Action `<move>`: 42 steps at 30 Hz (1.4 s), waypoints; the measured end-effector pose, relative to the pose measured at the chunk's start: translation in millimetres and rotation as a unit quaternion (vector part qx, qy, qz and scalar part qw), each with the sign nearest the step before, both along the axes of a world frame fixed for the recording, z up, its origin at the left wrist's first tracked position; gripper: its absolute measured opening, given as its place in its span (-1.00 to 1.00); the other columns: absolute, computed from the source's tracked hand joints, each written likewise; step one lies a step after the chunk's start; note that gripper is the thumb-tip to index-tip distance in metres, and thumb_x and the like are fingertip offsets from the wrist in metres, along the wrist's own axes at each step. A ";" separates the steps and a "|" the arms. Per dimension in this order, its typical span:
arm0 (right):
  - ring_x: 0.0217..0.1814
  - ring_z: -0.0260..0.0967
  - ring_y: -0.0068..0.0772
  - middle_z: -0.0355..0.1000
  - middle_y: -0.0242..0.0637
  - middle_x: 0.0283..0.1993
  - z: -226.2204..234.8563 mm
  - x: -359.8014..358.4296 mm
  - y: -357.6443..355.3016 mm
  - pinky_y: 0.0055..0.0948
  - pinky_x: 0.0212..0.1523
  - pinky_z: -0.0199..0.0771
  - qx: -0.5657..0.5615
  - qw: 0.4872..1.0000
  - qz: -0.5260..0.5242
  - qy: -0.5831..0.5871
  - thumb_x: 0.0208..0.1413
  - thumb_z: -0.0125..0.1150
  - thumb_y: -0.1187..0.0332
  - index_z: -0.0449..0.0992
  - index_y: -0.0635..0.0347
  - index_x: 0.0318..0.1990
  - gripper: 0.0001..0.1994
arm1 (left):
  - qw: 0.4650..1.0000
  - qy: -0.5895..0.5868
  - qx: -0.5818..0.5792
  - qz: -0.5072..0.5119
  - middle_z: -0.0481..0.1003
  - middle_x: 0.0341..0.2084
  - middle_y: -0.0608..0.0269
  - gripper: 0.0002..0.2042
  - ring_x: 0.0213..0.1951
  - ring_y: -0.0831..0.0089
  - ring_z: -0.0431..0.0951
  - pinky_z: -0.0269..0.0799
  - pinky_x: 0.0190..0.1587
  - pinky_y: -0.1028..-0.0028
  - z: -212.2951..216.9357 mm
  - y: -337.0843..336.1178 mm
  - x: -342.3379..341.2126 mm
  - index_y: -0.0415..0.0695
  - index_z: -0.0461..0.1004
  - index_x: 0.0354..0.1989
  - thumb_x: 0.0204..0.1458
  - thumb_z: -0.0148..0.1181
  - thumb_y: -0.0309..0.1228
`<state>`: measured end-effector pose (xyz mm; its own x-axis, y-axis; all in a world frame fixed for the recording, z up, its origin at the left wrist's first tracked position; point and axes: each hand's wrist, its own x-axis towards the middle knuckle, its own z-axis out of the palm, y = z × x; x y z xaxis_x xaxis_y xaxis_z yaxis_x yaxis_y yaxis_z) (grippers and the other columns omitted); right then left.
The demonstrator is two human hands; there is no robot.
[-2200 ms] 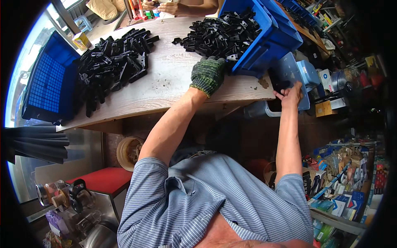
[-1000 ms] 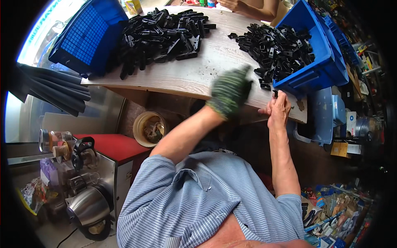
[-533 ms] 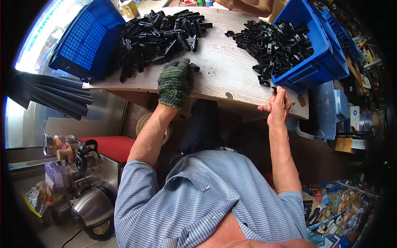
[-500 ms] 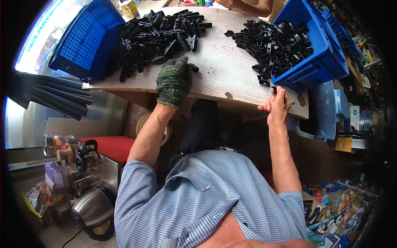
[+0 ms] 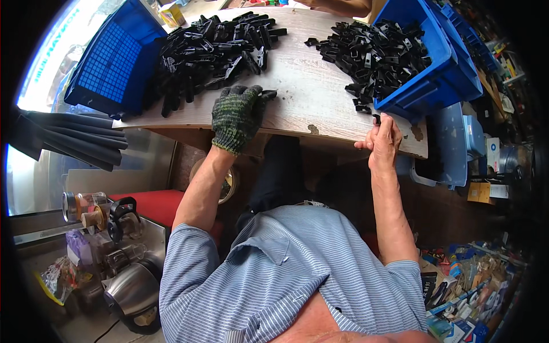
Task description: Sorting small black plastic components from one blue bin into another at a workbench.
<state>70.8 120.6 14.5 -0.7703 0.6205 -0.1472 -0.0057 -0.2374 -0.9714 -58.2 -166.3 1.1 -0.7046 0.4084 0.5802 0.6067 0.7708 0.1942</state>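
Observation:
My left hand (image 5: 234, 117), in a dark green knitted glove, is closed at the near edge of the table. A long black plastic piece (image 5: 269, 94) sticks out from its thumb side. Beyond it lies a heap of long black plastic pieces (image 5: 211, 48), shaped like clip arms. My bare right hand (image 5: 385, 140) pinches a small black plastic part (image 5: 376, 119) in its fingertips, just over the table's near edge at the right. A heap of small black parts (image 5: 372, 57) spreads in front of that hand. The fingers hide much of both held pieces.
The pale wooden table (image 5: 303, 80) has chipped patches along its near edge. A blue crate (image 5: 108, 68) lies tilted at the left; another blue bin (image 5: 429, 86) stands at the right. Another person's arm (image 5: 343, 7) rests at the far side. A steel kettle (image 5: 134, 288) stands lower left.
The long black piece now shows more beyond my gloved left hand, which has turned slightly. My right hand keeps its pinch almost in place. The whole view has shifted a little.

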 end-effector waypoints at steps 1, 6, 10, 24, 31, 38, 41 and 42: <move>-0.77 -0.05 -0.65 -0.07 -0.56 -0.74 1.0 -0.1 -0.7 -0.38 -0.71 0.47 0.000 1.000 -0.003 -0.003 0.26 0.03 0.10 0.34 0.14 -0.44 -0.67 | 1.000 0.014 0.016 -0.016 0.54 -0.38 0.14 -0.87 -0.28 0.06 0.52 0.43 -0.26 0.13 -0.5 1.7 1.8 -0.01 0.57 -0.29 0.04 0.24 -0.28; -0.77 -0.04 -0.65 -0.06 -0.55 -0.74 0.4 -0.1 -1.0 -0.39 -0.71 0.48 0.002 1.000 -0.006 -0.009 0.26 0.03 0.10 0.34 0.15 -0.43 -0.67 | 0.997 0.077 0.001 -0.021 0.53 -0.42 0.15 -0.89 -0.30 0.06 0.52 0.42 -0.27 0.13 8.7 7.4 7.8 0.03 0.58 -0.28 0.03 0.22 -0.31; -0.77 -0.04 -0.65 -0.06 -0.54 -0.74 -0.8 0.7 0.2 -0.39 -0.71 0.48 -0.003 1.000 -0.003 -0.004 0.27 0.01 0.10 0.34 0.15 -0.42 -0.67 | 0.993 -0.023 -0.117 -0.017 0.45 -0.50 0.10 -0.84 -0.36 0.06 0.50 0.42 -0.28 0.09 20.9 20.7 14.8 0.07 0.58 -0.17 0.07 0.20 -0.33; -0.77 -0.07 -0.60 -0.07 -0.53 -0.75 2.7 -0.4 -1.5 -0.33 -0.70 0.48 -0.027 0.999 -0.021 -0.011 0.28 -0.11 0.08 0.22 0.09 -0.58 -0.59 | 0.994 -0.018 0.050 -0.098 0.57 -0.29 0.11 -0.77 -0.18 0.10 0.53 0.42 -0.13 0.15 -3.6 51.9 21.4 -0.05 0.56 -0.06 0.10 0.16 -0.38; -0.76 -0.06 -0.62 -0.04 -0.52 -0.74 0.0 3.1 1.6 -0.35 -0.69 0.51 -0.023 0.999 -0.020 -0.011 0.30 -0.12 0.08 0.27 0.13 -0.51 -0.61 | 0.999 -0.006 -0.043 -0.017 0.56 -0.37 0.14 -0.86 -0.22 0.06 0.51 0.38 -0.19 0.07 13.0 40.0 20.0 0.01 0.60 -0.25 0.10 0.19 -0.28; -0.75 -0.02 -0.61 -0.07 -0.53 -0.75 1.9 1.3 -1.2 -0.33 -0.68 0.51 -0.019 1.000 -0.017 0.000 0.26 -0.06 0.06 0.25 0.06 -0.51 -0.64 | 0.979 -0.153 0.085 -0.106 0.54 -0.39 0.09 -0.88 -0.29 0.09 0.55 0.44 -0.25 0.19 17.4 69.6 45.3 -0.17 0.52 -0.32 0.18 0.15 -0.39; -0.80 0.03 -0.59 0.07 -0.47 -0.71 -4.8 1.7 3.9 -0.35 -0.70 0.53 -0.057 0.998 -0.018 0.019 0.26 -0.05 0.11 0.35 0.10 -0.40 -0.71 | 0.899 -0.254 0.241 -0.265 0.55 -0.33 0.04 -0.86 -0.24 0.13 0.60 0.48 -0.18 0.24 18.8 110.2 64.9 -0.20 0.56 -0.17 0.23 0.09 -0.45; -0.80 0.03 -0.59 0.07 -0.47 -0.71 -2.8 2.0 2.3 -0.35 -0.70 0.53 -0.054 0.998 -0.019 0.018 0.26 -0.05 0.11 0.35 0.10 -0.40 -0.71 | 0.874 -0.314 0.242 -0.281 0.56 -0.27 0.00 -0.82 -0.21 0.08 0.59 0.48 -0.15 0.26 19.1 120.2 70.1 -0.19 0.56 -0.09 0.23 0.07 -0.46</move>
